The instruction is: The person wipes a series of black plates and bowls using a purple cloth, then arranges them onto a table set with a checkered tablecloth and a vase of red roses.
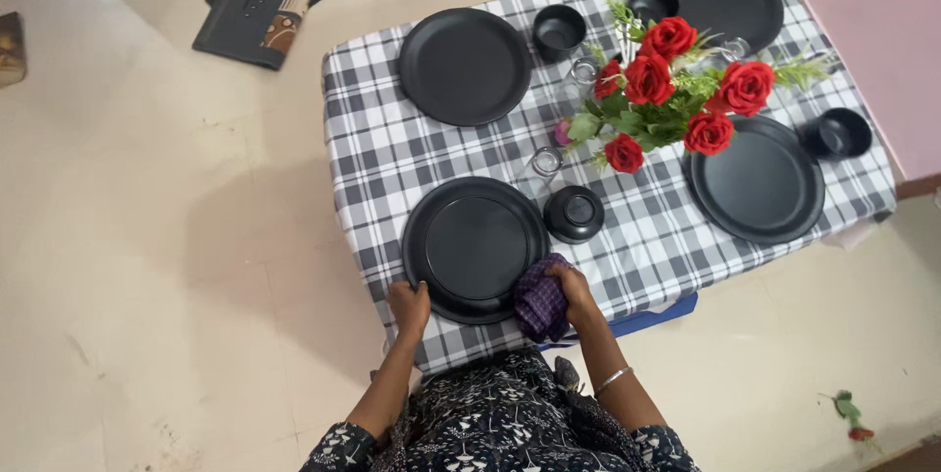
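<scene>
My left hand (409, 303) rests its fingers on the near-left rim of a black plate (475, 245) turned face down on the checked tablecloth (377, 153). My right hand (573, 293) grips a crumpled purple cloth (540, 301) pressed against the plate's near-right rim. A black bowl (574, 213) sits upside down just beyond the plate, to its right. A clear glass (545, 162) stands behind that bowl.
Three more black plates (464, 65) (725, 0) (757, 180) and black bowls (559, 31) (839, 133) lie around a bunch of red roses (676, 90) at the table's middle. A dark bag (260, 6) lies on the floor at the far left. A loose rose (851, 418) lies on the floor right.
</scene>
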